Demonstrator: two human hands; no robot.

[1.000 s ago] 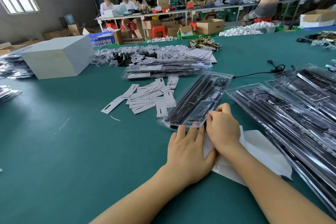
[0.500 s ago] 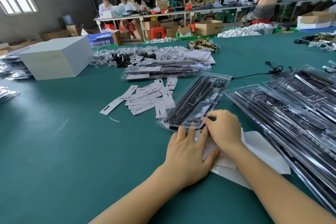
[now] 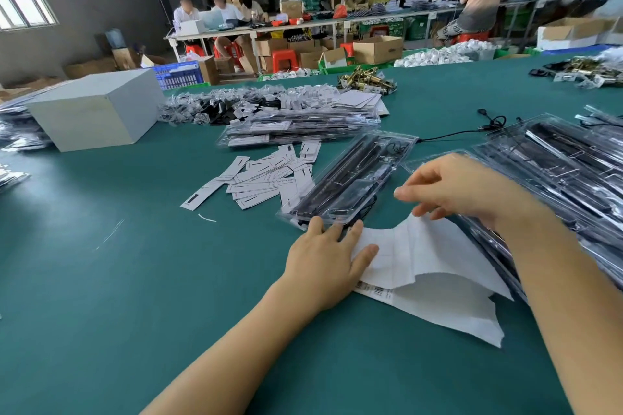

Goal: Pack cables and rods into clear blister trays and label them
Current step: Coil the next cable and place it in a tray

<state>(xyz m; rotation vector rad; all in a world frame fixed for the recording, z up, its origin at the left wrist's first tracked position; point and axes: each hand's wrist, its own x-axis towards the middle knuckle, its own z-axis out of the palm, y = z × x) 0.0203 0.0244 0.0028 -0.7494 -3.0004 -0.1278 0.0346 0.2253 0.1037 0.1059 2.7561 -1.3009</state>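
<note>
Our left hand (image 3: 332,254) lies flat with straight fingers, pressing down the near-left edge of the white label sheet (image 3: 435,280); its fingertips reach the near end of the filled blister tray (image 3: 350,178). Our right hand (image 3: 462,190) is lifted above the sheet, fingers loosely curled, and appears to pinch a raised flap of the paper between thumb and fingers. The hand is blurred, so we cannot tell whether a peeled label is between the fingertips.

The tray just beyond our left fingertips already holds its black rods and a coiled cable and looks closed. We see no label on its near end, so we judge that labelling is the step in hand for this one.

Beyond that tray, well past our left hand, sits a stack of finished trays (image 3: 300,128) with white labels showing, which suggests a good part of the work is done. Between that stack and our left hand lies a scatter of white paper slips (image 3: 266,175). Under and beyond our right forearm a pile of packed trays (image 3: 556,162) spreads out; whether they carry labels we cannot tell, though they seem to be the remaining batch. A loose black cable (image 3: 472,131) lies on the green table (image 3: 135,280) beyond the right hand, not yet packed.
</note>
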